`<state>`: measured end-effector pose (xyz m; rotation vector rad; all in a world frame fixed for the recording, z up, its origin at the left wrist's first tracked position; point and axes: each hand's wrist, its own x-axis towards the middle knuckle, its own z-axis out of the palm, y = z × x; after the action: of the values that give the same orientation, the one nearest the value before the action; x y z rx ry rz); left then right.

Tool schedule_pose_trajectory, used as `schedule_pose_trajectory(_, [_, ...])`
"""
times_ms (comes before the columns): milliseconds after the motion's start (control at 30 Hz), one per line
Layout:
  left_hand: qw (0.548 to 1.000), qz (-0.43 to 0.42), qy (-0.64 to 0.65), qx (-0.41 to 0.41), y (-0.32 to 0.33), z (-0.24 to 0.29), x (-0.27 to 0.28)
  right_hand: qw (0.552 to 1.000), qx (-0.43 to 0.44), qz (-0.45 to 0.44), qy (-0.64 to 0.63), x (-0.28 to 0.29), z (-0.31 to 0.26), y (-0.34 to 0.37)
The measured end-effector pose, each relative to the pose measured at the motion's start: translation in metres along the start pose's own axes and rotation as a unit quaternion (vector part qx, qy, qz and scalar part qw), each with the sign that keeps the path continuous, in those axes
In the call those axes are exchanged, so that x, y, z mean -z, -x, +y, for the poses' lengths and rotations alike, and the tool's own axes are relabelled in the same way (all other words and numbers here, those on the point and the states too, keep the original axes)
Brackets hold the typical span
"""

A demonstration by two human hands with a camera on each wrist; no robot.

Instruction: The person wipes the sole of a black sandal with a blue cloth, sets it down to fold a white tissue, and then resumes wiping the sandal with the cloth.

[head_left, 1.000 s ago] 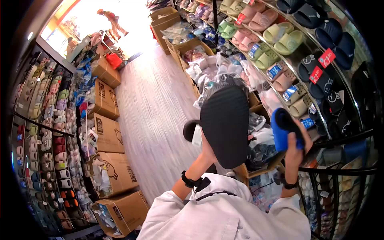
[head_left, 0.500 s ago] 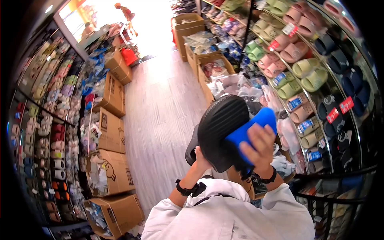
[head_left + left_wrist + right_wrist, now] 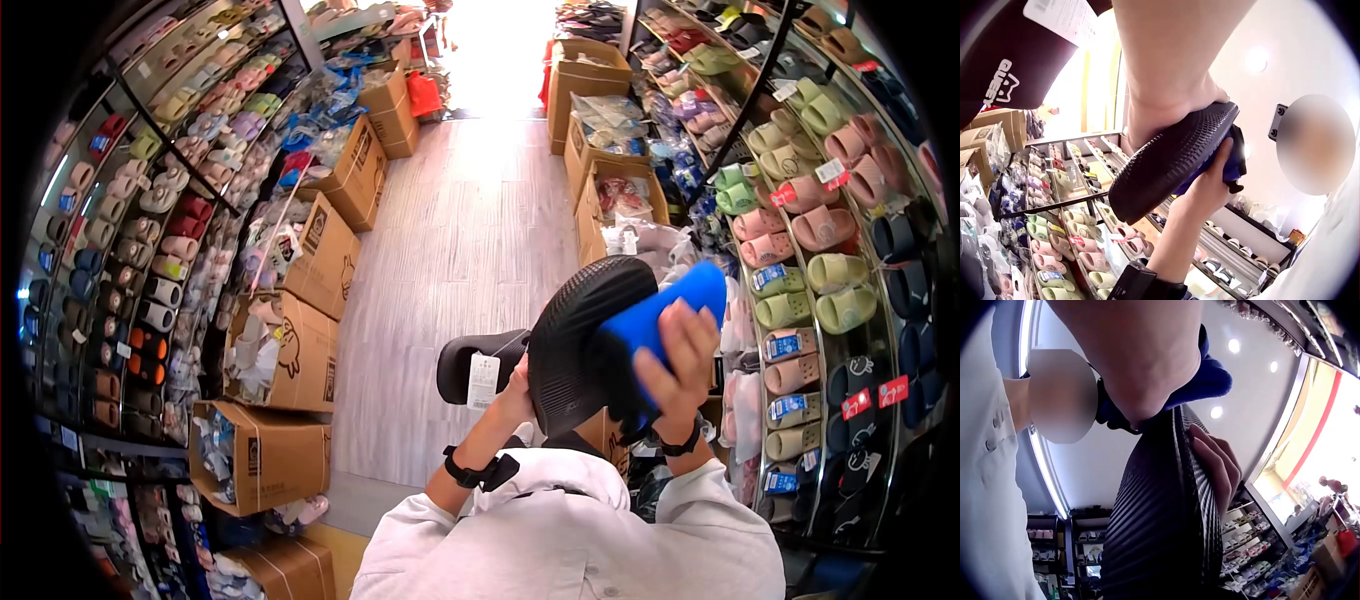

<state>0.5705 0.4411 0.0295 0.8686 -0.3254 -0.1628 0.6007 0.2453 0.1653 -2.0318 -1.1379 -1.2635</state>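
Observation:
My left hand (image 3: 515, 395) grips a black slipper (image 3: 562, 350) with a ribbed sole, held tilted before my chest. A second black slipper (image 3: 455, 370) sticks out to the left of that hand, a white paper tag (image 3: 483, 378) hanging from it; the left wrist view shows white lettering and a cat logo on it. My right hand (image 3: 680, 365) grips a blue pad-like thing (image 3: 700, 295) with black parts underneath, its fingers spread over the blue side and the thumb round the edge. The blue thing lies against the right side of the gripped slipper; its exact kind cannot be told.
Racks of slippers (image 3: 845, 290) line the right side, and another slipper rack (image 3: 150, 270) stands on the left. Cardboard boxes (image 3: 290, 355) full of bagged goods edge both sides of a wood-look floor aisle (image 3: 450, 210). The aisle leads to a bright doorway (image 3: 500, 60).
My right hand has brought the blue thing leftward against the slipper. The slipper has turned from its sole facing me to a tilt. My head view has swung, centring the aisle.

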Motion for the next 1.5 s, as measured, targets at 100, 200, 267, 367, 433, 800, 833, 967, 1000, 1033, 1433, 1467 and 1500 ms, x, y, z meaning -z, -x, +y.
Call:
schedule_pose_trajectory(100, [0.999, 0.04, -0.013, 0.012, 0.004, 0.018, -0.02, 0.998, -0.022, 0.01, -0.049, -0.007, -0.008, 0.003])
schedule_pose_trajectory(200, [0.979, 0.008, 0.203, 0.001, 0.025, -0.006, 0.005, 0.987, 0.132, -0.006, -0.096, -0.021, -0.028, 0.028])
schedule_pose_trajectory(267, [0.986, 0.044, 0.162, 0.017, 0.036, -0.003, -0.01, 0.971, 0.214, -0.014, -0.109, -0.016, -0.038, 0.03])
schedule_pose_trajectory(367, [0.986, 0.14, 0.047, 0.08, 0.042, 0.005, -0.032, 0.972, 0.191, -0.012, -0.139, 0.007, -0.021, 0.024])
schedule_pose_trajectory(433, [0.95, -0.089, 0.289, -0.081, 0.021, -0.025, -0.024, 0.986, 0.088, 0.034, -0.14, 0.021, 0.003, 0.022])
schedule_pose_trajectory(800, [0.984, 0.039, 0.104, 0.136, 0.037, -0.064, -0.054, 0.971, 0.209, 0.012, -0.112, 0.061, -0.005, 0.081])
schedule_pose_trajectory(833, [0.985, 0.051, 0.075, 0.146, 0.036, -0.067, -0.058, 0.97, 0.21, 0.009, -0.122, 0.065, -0.003, 0.081])
schedule_pose_trajectory(967, [0.981, 0.117, -0.081, 0.135, 0.015, -0.076, -0.079, 0.993, 0.034, 0.072, -0.092, 0.095, 0.038, 0.072])
schedule_pose_trajectory(1000, [0.988, 0.107, -0.06, 0.091, 0.001, -0.062, -0.114, 0.989, -0.042, 0.097, -0.1, 0.103, 0.046, 0.071])
schedule_pose_trajectory(1033, [0.994, 0.097, -0.037, 0.047, -0.013, -0.049, -0.149, 0.976, -0.124, 0.125, -0.131, 0.11, 0.051, 0.066])
schedule_pose_trajectory(1433, [0.993, -0.028, -0.036, 0.113, -0.036, -0.091, -0.133, 0.992, 0.102, 0.071, 0.024, 0.123, 0.048, 0.099])
schedule_pose_trajectory(1467, [0.992, -0.041, -0.055, 0.103, -0.043, -0.091, -0.136, 0.997, 0.046, 0.056, 0.023, 0.13, 0.055, 0.106])
schedule_pose_trajectory(1500, [0.992, -0.054, -0.069, 0.092, -0.049, -0.091, -0.139, 0.997, -0.02, 0.069, 0.038, 0.135, 0.064, 0.106])
